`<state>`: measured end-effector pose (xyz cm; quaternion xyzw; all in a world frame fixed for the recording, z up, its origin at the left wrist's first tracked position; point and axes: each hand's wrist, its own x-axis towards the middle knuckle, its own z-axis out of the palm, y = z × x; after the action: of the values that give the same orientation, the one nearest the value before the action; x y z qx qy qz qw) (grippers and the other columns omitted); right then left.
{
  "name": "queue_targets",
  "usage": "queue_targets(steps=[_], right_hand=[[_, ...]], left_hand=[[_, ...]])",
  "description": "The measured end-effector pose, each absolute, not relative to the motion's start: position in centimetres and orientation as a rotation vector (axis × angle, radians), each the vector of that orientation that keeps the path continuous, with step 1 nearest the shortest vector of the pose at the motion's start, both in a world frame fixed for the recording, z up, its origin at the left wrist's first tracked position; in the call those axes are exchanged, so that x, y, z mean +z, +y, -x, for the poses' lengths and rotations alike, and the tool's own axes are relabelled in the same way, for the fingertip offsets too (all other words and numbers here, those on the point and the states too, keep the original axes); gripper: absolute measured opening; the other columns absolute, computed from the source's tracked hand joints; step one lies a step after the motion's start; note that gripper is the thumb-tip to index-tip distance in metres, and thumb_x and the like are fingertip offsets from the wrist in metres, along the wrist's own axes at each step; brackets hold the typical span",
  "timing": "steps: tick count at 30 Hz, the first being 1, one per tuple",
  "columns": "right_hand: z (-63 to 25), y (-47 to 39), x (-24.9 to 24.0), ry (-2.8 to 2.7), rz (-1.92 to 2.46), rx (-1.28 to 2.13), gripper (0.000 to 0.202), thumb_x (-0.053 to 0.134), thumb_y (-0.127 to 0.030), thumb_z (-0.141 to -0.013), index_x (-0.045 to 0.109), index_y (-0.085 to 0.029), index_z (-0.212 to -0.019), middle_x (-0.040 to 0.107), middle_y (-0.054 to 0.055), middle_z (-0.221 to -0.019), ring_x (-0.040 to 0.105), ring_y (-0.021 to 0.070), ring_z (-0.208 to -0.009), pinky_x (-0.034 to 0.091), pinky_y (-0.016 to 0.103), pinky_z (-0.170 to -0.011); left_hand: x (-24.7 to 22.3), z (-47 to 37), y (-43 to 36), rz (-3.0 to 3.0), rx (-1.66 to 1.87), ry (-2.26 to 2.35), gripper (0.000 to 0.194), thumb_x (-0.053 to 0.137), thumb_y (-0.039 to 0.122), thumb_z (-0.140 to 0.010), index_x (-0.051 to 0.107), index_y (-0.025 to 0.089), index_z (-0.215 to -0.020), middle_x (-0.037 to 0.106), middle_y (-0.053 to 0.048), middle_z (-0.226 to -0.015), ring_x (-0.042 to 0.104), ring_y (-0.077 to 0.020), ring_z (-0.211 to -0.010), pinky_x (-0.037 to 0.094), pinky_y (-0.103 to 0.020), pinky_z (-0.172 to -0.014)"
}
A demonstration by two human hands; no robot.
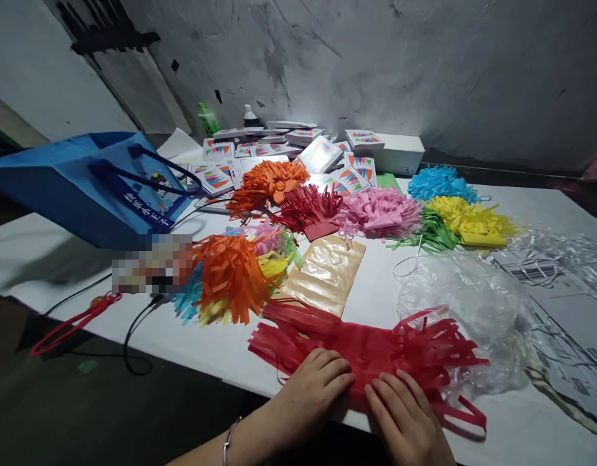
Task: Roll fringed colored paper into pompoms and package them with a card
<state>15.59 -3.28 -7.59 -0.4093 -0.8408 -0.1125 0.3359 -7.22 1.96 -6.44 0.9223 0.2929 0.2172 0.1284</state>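
A red fringed tissue paper [361, 346] lies spread near the table's front edge, its cut strips fanning out to the left and right. On the left part of its near edge, my left hand [310, 388] has its fingers bent and closed on the paper. My right hand [405, 414] holds the same edge a little to the right, fingers side by side on top. Both thumbs are hidden. Just beyond the paper sits a flat tan packet [325, 275]. An orange tissue tassel bundle [235, 275] lies to the left, over blue and yellow strips.
Behind are tassel piles in dark red [310, 210], pink [383, 213], yellow [473, 220] and blue [444, 184]. Printed boxes [298, 139] stand along the wall. Clear plastic wrap [466, 310] is at right, a blue bag [94, 188] at left, near a black cable [128, 336].
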Motion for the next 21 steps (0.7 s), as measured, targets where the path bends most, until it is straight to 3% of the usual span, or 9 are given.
queue_targets(steps=[3,8,13,18,21], right_hand=[[-14.8,-3.3,-8.6,-2.093,1.098,-0.187,0.033,0.039,-0.010,-0.098,0.071,-0.015,-0.100,0.074,0.006,-0.089,0.066,0.0204,-0.093,0.039,0.042,-0.105],[-16.8,-3.9,-8.4,-2.155,1.235,-0.005,0.017,0.055,-0.021,-0.096,0.069,-0.022,-0.106,0.072,0.002,-0.098,0.065,0.0184,-0.093,0.040,0.037,-0.097],[-18.2,-3.9,-8.1,-2.218,1.264,-0.094,0.022,0.061,-0.021,-0.093,0.067,-0.018,-0.114,0.070,0.007,-0.105,0.063,0.0226,-0.099,0.041,0.041,-0.098],[-17.1,-3.7,-8.2,-2.168,1.278,-0.139,0.028,0.049,-0.009,-0.095,0.066,-0.013,-0.116,0.070,0.006,-0.090,0.062,0.0201,-0.087,0.039,0.044,-0.099],[-16.3,-3.4,-7.8,-2.159,1.310,-0.169,0.029,0.052,-0.012,-0.095,0.065,-0.015,-0.121,0.071,0.008,-0.100,0.062,0.0232,-0.099,0.036,0.046,-0.104]], left_hand=[[-6.6,7.3,1.8,-2.689,0.677,0.830,0.018,0.051,0.018,-0.099,0.063,0.016,-0.112,0.070,-0.010,-0.110,0.060,-0.0224,-0.103,0.047,-0.038,-0.091],[-6.2,7.4,1.6,-2.620,0.732,0.833,0.017,0.053,0.018,-0.098,0.063,0.016,-0.110,0.071,-0.011,-0.111,0.061,-0.0219,-0.102,0.050,-0.037,-0.089],[-5.5,7.1,1.5,-2.532,0.758,0.878,0.019,0.054,0.010,-0.093,0.065,0.017,-0.106,0.073,-0.009,-0.108,0.062,-0.0225,-0.101,0.052,-0.037,-0.089],[-5.1,7.1,1.7,-2.481,0.740,0.853,0.019,0.051,0.009,-0.094,0.065,0.016,-0.105,0.073,-0.008,-0.109,0.061,-0.0218,-0.102,0.052,-0.035,-0.091],[-5.5,7.3,1.7,-2.514,0.754,0.839,0.018,0.050,0.012,-0.097,0.064,0.016,-0.107,0.074,-0.009,-0.110,0.062,-0.0224,-0.102,0.052,-0.036,-0.089]])
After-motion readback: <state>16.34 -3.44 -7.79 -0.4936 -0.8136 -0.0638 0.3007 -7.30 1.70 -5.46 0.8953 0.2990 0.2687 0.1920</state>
